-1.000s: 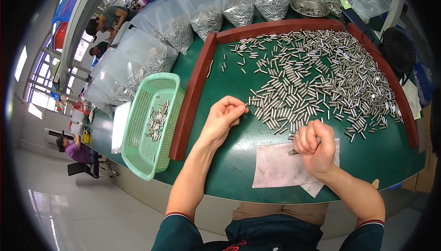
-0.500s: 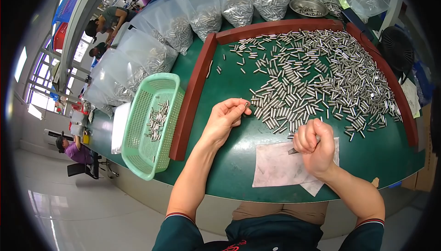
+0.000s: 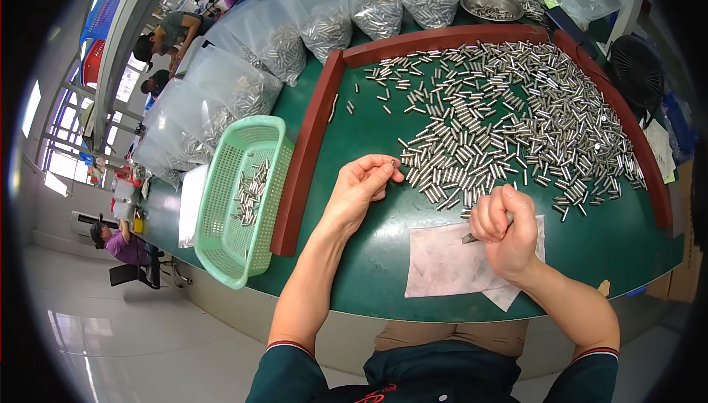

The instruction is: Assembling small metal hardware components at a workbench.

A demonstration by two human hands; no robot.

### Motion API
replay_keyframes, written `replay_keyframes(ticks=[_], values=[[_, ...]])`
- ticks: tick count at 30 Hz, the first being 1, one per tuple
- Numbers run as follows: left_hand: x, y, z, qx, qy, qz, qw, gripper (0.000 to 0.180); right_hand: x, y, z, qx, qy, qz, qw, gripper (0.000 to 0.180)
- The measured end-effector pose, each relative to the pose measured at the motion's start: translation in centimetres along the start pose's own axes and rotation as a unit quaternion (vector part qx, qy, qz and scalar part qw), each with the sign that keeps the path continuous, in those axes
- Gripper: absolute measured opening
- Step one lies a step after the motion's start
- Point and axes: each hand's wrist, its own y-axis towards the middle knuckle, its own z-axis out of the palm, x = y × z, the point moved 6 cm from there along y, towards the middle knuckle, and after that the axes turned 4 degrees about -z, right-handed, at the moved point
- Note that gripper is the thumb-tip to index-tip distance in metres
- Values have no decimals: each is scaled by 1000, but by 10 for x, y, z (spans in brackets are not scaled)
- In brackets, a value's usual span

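My left hand is at the left edge of a spread of small metal pins on the green table. Its thumb and forefinger are pinched together on what looks like one metal pin, mostly hidden by the fingertips. Above a stained white cloth, my right hand is curled round a slim grey metal tool. One end of the tool sticks out below the little-finger side; its kind cannot be made out. A bit of metal also shows between the curled fingers.
Dark red rails border the pins. A green plastic basket with some pins stands at left. Bags of pins line the back, beside a metal bowl. A black fan is at right. Several people sit or bend over work farther off.
My right hand has turned slightly and its grip looks looser, so metal now shows between the fingers. My left hand keeps its pinch, nearly still. The whole view has shifted a little.
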Motion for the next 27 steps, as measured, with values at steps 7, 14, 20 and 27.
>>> replay_keyframes(ticks=[7, 14, 20, 27], values=[[-19, -51, 75, 39, 383, 184, 904, 9, 1, 1, 0, 16, 8, -12, 1000, 40], [4, -54, 96, 73, 458, 224, 857, 13, 9, -4, 3, 26, 5, -39, 999, 39], [5, -55, 96, 58, 464, 225, 855, 14, 7, -8, 1, 14, -4, -29, 999, 39], [7, -52, 93, 43, 471, 197, 859, 14, 5, -6, 2, 9, -45, -46, 998, 41]])
